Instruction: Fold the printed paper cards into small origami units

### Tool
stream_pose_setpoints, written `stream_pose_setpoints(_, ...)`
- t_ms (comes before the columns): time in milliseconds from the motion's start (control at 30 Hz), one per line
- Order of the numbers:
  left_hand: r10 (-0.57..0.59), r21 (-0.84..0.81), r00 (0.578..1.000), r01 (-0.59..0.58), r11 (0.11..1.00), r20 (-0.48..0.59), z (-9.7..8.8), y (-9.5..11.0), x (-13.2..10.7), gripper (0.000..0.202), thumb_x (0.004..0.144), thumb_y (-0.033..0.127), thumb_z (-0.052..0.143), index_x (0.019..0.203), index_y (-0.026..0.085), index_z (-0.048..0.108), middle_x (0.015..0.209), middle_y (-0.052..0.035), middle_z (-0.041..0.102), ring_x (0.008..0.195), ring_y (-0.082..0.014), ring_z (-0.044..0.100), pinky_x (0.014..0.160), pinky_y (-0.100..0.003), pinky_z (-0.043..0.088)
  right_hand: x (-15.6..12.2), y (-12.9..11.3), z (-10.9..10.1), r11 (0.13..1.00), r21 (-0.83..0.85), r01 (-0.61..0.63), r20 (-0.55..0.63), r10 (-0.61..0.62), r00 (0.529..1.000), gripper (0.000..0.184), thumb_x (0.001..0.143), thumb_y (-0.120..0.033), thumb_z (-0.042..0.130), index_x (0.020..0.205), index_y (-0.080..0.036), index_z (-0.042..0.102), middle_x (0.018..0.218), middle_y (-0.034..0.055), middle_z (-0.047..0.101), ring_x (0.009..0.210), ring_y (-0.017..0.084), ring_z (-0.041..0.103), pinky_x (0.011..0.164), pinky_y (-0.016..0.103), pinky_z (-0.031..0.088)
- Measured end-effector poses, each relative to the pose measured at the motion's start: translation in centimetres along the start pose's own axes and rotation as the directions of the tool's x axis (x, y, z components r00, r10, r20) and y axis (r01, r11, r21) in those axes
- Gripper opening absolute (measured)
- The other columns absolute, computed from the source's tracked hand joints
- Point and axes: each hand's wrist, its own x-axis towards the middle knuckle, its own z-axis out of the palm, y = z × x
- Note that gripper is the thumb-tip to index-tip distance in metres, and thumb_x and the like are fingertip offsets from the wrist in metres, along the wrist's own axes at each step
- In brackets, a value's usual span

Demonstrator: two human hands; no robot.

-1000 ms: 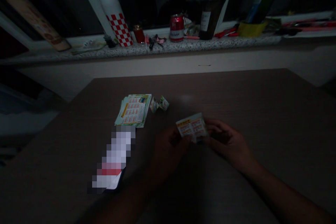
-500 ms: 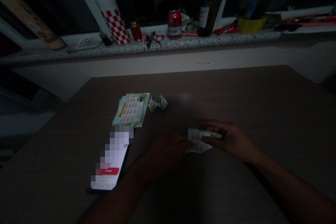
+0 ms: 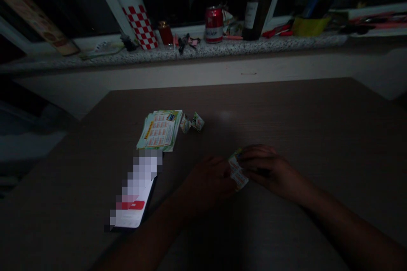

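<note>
On the table (image 3: 286,106), a stack of printed cards (image 3: 160,130) lies beside two small folded papers (image 3: 192,123). Left hand (image 3: 208,182) and right hand (image 3: 270,169) press one folded card (image 3: 238,172) flat, fingers curled upon it.

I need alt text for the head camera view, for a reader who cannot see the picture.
In dim light, the left hand and right hand press a small printed paper on a brown table. A stack of printed leaflets, two small folded pieces and a phone lie to the left.
</note>
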Motion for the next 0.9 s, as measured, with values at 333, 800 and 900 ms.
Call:
stream_pose_setpoints(333,-0.057,-0.169,0.998,0.059,0.984,0.014,0.1,-0.2,-0.2,0.022,0.089,0.026,0.057,0.110,0.022,0.062,0.122,-0.0039,0.063,0.112,-0.0200,0.055,0.101,-0.038,0.038,0.2,-1.0,-0.4,0.995,-0.095,-0.004,0.104,0.014,0.995,0.035,0.084,-0.016,0.059,0.116,-0.028,0.066,0.114,0.0075,0.064,0.112,0.027,0.054,0.094,0.047,0.041)
stream_pose_setpoints(800,-0.128,-0.192,0.991,0.131,0.973,0.029,-0.4,-0.7,-0.1,0.016,0.092,0.024,0.052,0.097,0.021,0.067,0.098,-0.0030,0.066,0.096,-0.0177,0.057,0.093,-0.036,0.038,0.5,-1.2,-0.4,0.993,-0.106,-0.056,0.135,0.070,0.988,0.029,0.084,-0.017,0.062,0.109,-0.030,0.069,0.112,0.0065,0.064,0.110,0.026,0.055,0.091,0.045,0.043)
stream_pose_setpoints(900,-0.215,-0.228,0.976,0.215,0.950,0.024,0.1,-0.6,0.1,0.014,0.091,0.024,0.054,0.095,0.020,0.066,0.094,-0.0030,0.064,0.095,-0.0188,0.055,0.091,-0.037,0.038,0.6,-1.2,-0.4,0.993,-0.096,-0.067,0.135,0.080,0.988,0.030,0.083,-0.017,0.062,0.109,-0.030,0.068,0.113,0.0061,0.064,0.111,0.026,0.055,0.092,0.044,0.042)
